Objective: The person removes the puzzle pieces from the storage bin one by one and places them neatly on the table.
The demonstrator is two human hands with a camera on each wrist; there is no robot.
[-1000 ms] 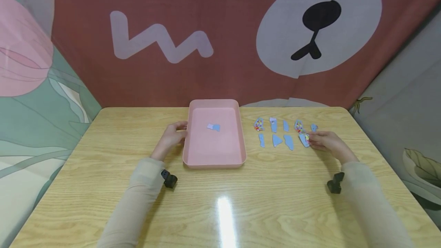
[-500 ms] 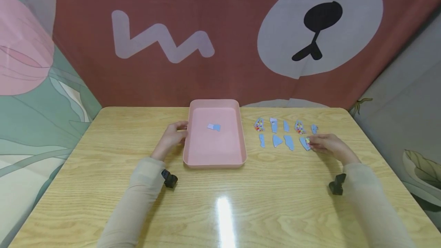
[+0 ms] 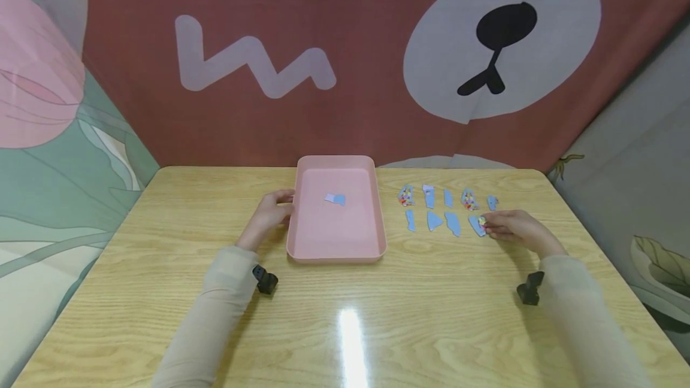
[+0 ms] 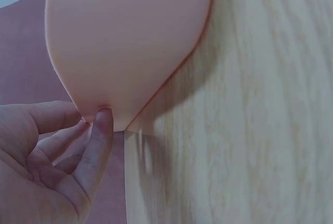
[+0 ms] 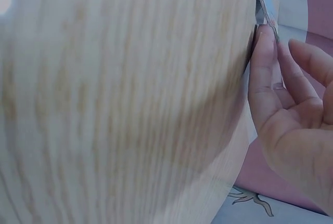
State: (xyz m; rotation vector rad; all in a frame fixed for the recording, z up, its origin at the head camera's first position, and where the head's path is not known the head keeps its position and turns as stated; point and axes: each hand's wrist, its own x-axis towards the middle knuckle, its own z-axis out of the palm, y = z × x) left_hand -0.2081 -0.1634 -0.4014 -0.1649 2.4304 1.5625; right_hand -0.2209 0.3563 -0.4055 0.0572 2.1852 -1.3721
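Observation:
My left hand (image 3: pixel 271 212) rests against the left side of the pink tray (image 3: pixel 336 247), its thumb (image 4: pixel 103 122) touching the outer wall in the left wrist view. Inside the tray lies a small blue and lilac puzzle piece (image 3: pixel 335 199). At the right, my right hand (image 3: pixel 516 229) pinches a colour-printed puzzle piece (image 5: pixel 268 12) between thumb and fingers; in the right wrist view it is tilted off the table. A blue piece (image 3: pixel 475 224) shows by its fingertips; whether the two are separate I cannot tell.
Several flat puzzle pieces lie in two rows right of the tray, among them a patterned piece (image 3: pixel 469 199), a blue triangular piece (image 3: pixel 433 221) and a small blue piece (image 3: pixel 492 202). Printed cloth (image 3: pixel 366 118) hangs behind the wooden table (image 3: pixel 431 310).
The right hand has moved slightly right and toward the person, with more of the colour-printed piece showing at its fingertips. The left hand and the tray stay in place.

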